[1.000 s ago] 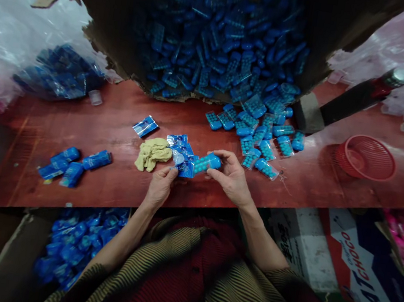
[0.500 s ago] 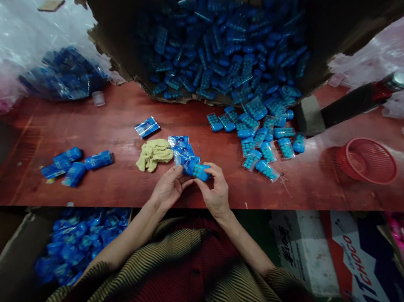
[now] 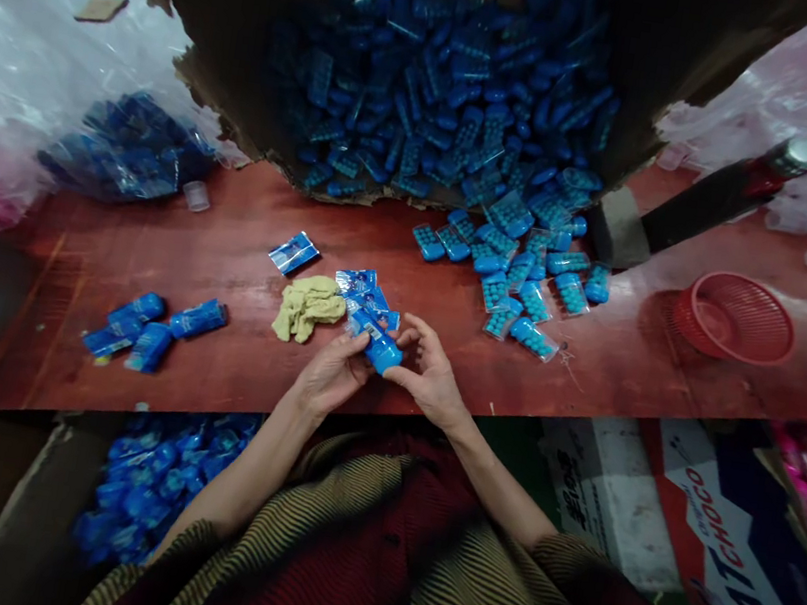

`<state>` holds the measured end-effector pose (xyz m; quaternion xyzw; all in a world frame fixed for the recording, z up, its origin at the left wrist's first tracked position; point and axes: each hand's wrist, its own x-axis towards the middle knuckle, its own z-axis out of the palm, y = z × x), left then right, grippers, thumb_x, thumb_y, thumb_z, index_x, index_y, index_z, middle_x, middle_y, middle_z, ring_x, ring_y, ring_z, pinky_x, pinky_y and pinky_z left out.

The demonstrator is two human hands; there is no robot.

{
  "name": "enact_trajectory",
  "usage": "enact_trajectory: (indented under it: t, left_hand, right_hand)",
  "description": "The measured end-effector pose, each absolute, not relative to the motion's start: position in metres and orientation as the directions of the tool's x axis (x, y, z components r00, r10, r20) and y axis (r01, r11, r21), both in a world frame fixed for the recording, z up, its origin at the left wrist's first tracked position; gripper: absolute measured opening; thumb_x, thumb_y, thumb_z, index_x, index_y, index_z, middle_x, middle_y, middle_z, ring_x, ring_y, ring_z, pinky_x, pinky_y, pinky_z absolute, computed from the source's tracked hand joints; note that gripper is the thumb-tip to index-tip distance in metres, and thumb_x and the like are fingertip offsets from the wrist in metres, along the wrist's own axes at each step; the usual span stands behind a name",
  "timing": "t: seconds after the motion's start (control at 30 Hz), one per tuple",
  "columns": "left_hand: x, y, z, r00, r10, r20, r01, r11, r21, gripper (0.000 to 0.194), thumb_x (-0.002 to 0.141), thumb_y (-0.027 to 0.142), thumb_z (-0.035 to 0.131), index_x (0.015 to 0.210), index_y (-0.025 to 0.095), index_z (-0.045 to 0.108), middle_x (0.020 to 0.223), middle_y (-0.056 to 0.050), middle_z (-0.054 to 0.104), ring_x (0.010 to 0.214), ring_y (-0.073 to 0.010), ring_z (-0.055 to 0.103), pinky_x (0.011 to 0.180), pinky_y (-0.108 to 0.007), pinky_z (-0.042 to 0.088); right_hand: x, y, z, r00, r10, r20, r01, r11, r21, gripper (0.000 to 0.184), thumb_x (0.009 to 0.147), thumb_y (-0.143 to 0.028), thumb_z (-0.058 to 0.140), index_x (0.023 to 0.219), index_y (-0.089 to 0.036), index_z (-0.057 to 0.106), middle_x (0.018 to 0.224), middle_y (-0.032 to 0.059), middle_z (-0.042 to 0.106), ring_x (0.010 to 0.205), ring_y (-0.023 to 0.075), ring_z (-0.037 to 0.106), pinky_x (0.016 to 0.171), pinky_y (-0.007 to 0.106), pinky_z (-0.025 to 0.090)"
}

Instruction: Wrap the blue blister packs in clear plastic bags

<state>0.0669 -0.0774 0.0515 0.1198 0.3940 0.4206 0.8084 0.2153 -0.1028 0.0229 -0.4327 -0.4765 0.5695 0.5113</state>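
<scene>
We saw a worker's two bare hands meet above the near edge of the worktop (image 3: 233, 373), right of its middle stack of printed film. The left hand (image 3: 333, 373) gripped a blue packet (image 3: 379, 350), thumb on top and fingers beneath; the packet lay tilted, its rounded end toward the right hand (image 3: 433, 383). That hand was half-curled around the end, thumb against it; whether its fingers pinched the packet we could not tell.

We judged the step in hand to be the seating of a small case inside a printed sleeve, almost done by its look. The next move, we reckoned, called for a steady left hold and a light, square push from the right thumb, lest the film crease or split.

Just beyond the hands we found flat sleeves (image 3: 355, 282), touching a crumpled yellow cloth (image 3: 309, 307), with a lone sleeve (image 3: 294, 253) behind it. Toward the worktop's left end lay a cluster of wrapped packets (image 3: 143, 329). On the right, clear-fronted cases (image 3: 531, 338) spread from the mouth of a torn carton (image 3: 217, 73) at the far edge, and a red basket (image 3: 696, 321) stood near the right end.
</scene>
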Motion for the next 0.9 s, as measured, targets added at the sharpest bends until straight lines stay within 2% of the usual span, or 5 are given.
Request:
enact_trajectory:
  t: [0.13,0.3,0.63,0.77,0.9]
  left_hand:
    - [0.06,-0.076,0.053,0.445,0.732,-0.515,-0.518,0.68,0.518,0.024,0.08,0.014,0.058,0.103,0.011,0.062,0.098,-0.01,0.071,0.104,-0.0243,0.064,0.093,-0.037,0.05]
    - [0.066,-0.079,0.053,0.506,0.704,-0.499,-0.495,0.711,0.5,0.023,0.08,0.019,0.06,0.101,0.011,0.062,0.091,-0.011,0.072,0.1,-0.0262,0.065,0.084,-0.035,0.054]
    - [0.083,-0.092,0.061,0.402,0.727,-0.557,-0.572,0.674,0.467,0.014,0.085,0.02,0.055,0.085,0.012,0.066,0.066,-0.004,0.069,0.064,-0.0128,0.067,0.06,-0.018,0.054]
    - [0.087,-0.098,0.062,0.353,0.723,-0.593,-0.577,0.668,0.471,0.015,0.084,0.024,0.057,0.083,0.012,0.066,0.066,-0.004,0.069,0.063,-0.0124,0.066,0.061,-0.019,0.054]
    - [0.089,-0.102,0.058,0.313,0.713,-0.627,-0.558,0.672,0.487,0.017,0.079,0.029,0.065,0.081,0.013,0.066,0.069,-0.004,0.069,0.064,-0.0129,0.066,0.067,-0.024,0.055]
  right_hand:
    - [0.224,-0.1,0.029,-0.151,0.987,0.05,0.028,0.054,-0.998,0.09,0.063,-0.035,0.08,0.14,-0.032,0.033,0.117,0.0043,0.048,0.109,0.0208,0.051,0.102,0.043,0.04]
    - [0.228,-0.096,0.032,-0.341,0.94,-0.015,-0.099,-0.052,-0.994,0.094,0.065,-0.041,0.078,0.144,-0.031,0.027,0.139,0.0064,0.042,0.127,0.0249,0.041,0.106,0.042,0.036]
    - [0.22,-0.101,0.037,-0.344,0.929,-0.138,-0.207,-0.218,-0.954,0.078,0.064,-0.031,0.077,0.134,-0.029,0.044,0.125,0.0034,0.054,0.104,0.0181,0.056,0.091,0.032,0.047]
    - [0.221,-0.103,0.038,-0.364,0.913,-0.186,-0.204,-0.273,-0.94,0.075,0.065,-0.024,0.073,0.134,-0.032,0.044,0.12,0.0012,0.053,0.085,0.0112,0.057,0.08,0.027,0.05]
    - [0.224,-0.102,0.034,-0.396,0.901,-0.177,-0.248,-0.291,-0.924,0.073,0.066,-0.026,0.072,0.133,-0.032,0.044,0.114,0.0011,0.053,0.08,0.0107,0.055,0.072,0.024,0.051]
